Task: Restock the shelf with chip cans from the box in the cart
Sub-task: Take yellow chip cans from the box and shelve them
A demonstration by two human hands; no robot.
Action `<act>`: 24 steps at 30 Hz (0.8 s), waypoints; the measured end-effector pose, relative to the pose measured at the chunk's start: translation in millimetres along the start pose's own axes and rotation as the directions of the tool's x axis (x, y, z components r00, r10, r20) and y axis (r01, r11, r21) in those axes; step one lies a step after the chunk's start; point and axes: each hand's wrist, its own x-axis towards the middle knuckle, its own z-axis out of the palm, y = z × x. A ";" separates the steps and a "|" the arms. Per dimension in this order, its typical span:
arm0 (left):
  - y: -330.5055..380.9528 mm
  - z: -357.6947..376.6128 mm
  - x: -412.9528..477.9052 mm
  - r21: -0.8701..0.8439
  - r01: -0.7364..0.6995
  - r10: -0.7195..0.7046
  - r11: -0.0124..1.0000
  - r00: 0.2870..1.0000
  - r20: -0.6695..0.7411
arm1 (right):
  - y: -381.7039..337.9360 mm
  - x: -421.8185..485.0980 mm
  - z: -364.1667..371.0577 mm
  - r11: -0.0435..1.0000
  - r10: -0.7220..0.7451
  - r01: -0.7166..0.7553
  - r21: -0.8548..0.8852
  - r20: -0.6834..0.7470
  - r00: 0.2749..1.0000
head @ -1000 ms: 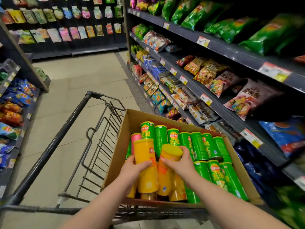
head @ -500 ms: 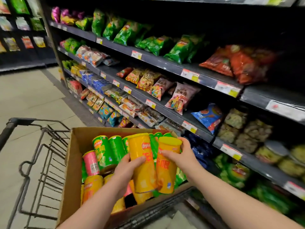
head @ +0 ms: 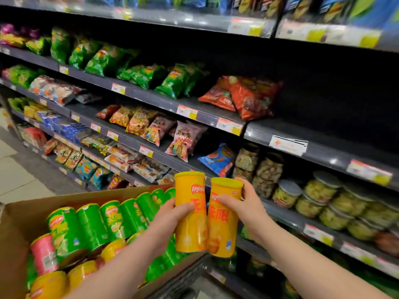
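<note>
The left grip (head: 169,215) curls round a yellow chip can (head: 190,230), and the right grip (head: 245,209) holds a second yellow can (head: 222,231) near its lid. The two cans stand upright and touch side by side above the right end of the cardboard box (head: 23,214). Green cans (head: 92,225) and a pink can (head: 43,253) lie in the box. Behind, the dark shelf (head: 323,137) carries snack bags (head: 179,83) and jars (head: 323,195).
</note>
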 end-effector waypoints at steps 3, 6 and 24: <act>7.1 38.0 10.5 -0.004 -0.013 0.013 1.000 0.999 0.045 | -7.5 3.5 -38.5 0.999 -0.030 0.031 0.012 -0.029 0.999; 12.8 76.2 23.9 0.002 -0.033 0.032 0.999 0.996 0.082 | -14.3 10.7 -81.0 0.998 -0.056 0.057 0.016 -0.054 0.997; 57.2 247.2 97.9 -0.061 -0.177 0.185 0.982 0.970 0.157 | -62.3 81.8 -255.3 0.981 -0.189 0.193 0.026 -0.097 0.977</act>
